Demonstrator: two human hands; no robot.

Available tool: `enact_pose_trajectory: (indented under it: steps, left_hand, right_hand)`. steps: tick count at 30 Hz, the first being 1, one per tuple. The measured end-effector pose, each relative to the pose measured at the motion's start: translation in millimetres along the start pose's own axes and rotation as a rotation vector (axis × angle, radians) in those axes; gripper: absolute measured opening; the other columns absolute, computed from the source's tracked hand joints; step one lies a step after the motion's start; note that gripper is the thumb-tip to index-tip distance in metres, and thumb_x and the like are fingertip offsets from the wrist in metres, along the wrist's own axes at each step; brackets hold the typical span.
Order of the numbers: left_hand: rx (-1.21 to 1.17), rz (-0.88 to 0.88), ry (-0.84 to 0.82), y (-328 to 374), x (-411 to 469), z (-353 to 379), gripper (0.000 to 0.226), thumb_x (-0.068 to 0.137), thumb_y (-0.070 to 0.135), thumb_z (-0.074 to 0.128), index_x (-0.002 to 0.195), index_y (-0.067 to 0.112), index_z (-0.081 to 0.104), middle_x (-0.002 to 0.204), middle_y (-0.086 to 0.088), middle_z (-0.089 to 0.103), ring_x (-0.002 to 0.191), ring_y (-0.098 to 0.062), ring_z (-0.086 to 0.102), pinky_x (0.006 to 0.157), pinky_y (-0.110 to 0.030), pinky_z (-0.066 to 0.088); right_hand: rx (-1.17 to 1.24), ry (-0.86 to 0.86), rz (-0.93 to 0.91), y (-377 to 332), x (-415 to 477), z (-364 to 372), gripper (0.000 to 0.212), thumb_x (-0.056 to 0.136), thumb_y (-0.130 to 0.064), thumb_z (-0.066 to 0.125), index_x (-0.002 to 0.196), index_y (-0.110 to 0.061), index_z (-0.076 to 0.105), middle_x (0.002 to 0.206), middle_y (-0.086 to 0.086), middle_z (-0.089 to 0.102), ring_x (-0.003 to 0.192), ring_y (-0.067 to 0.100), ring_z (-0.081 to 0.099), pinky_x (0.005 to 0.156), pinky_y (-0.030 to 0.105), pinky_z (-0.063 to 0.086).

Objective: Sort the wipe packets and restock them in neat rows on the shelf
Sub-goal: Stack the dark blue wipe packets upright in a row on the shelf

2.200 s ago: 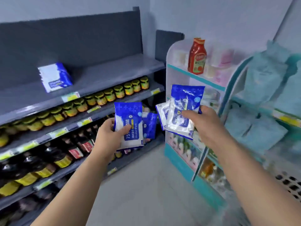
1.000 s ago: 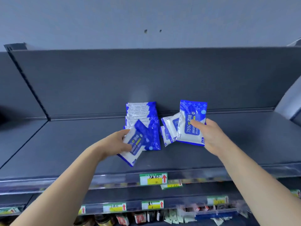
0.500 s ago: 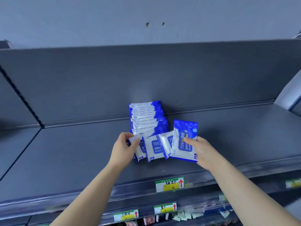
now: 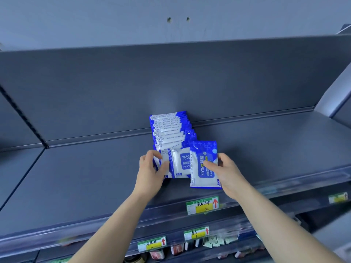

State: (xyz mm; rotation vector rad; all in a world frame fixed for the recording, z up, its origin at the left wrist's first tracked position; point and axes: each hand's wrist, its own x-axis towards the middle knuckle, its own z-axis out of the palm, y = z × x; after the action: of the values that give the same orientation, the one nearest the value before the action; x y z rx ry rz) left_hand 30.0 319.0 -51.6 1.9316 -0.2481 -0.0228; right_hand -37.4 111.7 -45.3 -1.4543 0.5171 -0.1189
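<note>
R hand (image 4: pixel 226 173) holds pkt (image 4: pixel 204 166) beside pkt row (image 4: pixel 169 128); price tag (image 4: pixel 202 205) below.

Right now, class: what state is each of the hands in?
The left hand: closed on the front packets of the row.
The right hand: closed on a single wipe packet, thumb on its front.

A dark grey shelf (image 4: pixel 76 183) is carrying a row (image 4: pixel 171 130) of blue-and-white wipe packets, running from its back panel toward the front edge. One more packet (image 4: pixel 205 164) is standing upright just right of the row's front end. A price tag (image 4: pixel 202 205) is hanging on the shelf lip, in front of the row.
</note>
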Motion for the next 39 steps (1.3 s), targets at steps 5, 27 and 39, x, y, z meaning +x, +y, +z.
enact_pose_trajectory:
  steps: [5, 27, 39]
  left_hand:
    - [0.085, -0.005, -0.026, 2, -8, 2, 0.038, 0.075, 0.034, 0.080, 0.090, 0.026, 0.046, 0.107, 0.011, 0.042, 0.072, -0.010, 0.046, 0.069, -0.017, 0.044]
    - [0.054, 0.018, -0.178, 5, -24, -1, 0.067, 0.073, 0.028, 0.083, 0.118, 0.028, 0.034, 0.125, 0.007, 0.033, 0.106, -0.002, 0.053, 0.086, -0.019, 0.048]
    - [0.193, 0.087, -0.232, 1, -19, -6, 0.102, 0.071, 0.026, 0.081, 0.149, 0.032, 0.015, 0.130, 0.016, 0.044, 0.122, -0.010, 0.047, 0.101, -0.038, 0.047]
  right_hand:
    - [-0.110, -0.009, 0.004, -1, -4, 7, 0.026, 0.088, -0.023, 0.068, 0.103, -0.004, 0.058, 0.096, 0.007, 0.073, 0.086, 0.020, 0.072, 0.084, 0.047, 0.057]
    - [-0.778, 0.126, -0.175, -4, -26, 21, 0.045, 0.056, -0.054, 0.081, 0.081, -0.022, 0.064, 0.088, -0.004, 0.066, 0.076, 0.013, 0.064, 0.062, 0.034, 0.055]
    - [-1.028, -0.433, -0.351, -36, 17, 12, 0.105, 0.063, -0.039, 0.087, 0.147, -0.034, 0.025, 0.147, -0.015, 0.016, 0.140, 0.012, 0.024, 0.109, 0.029, 0.036]
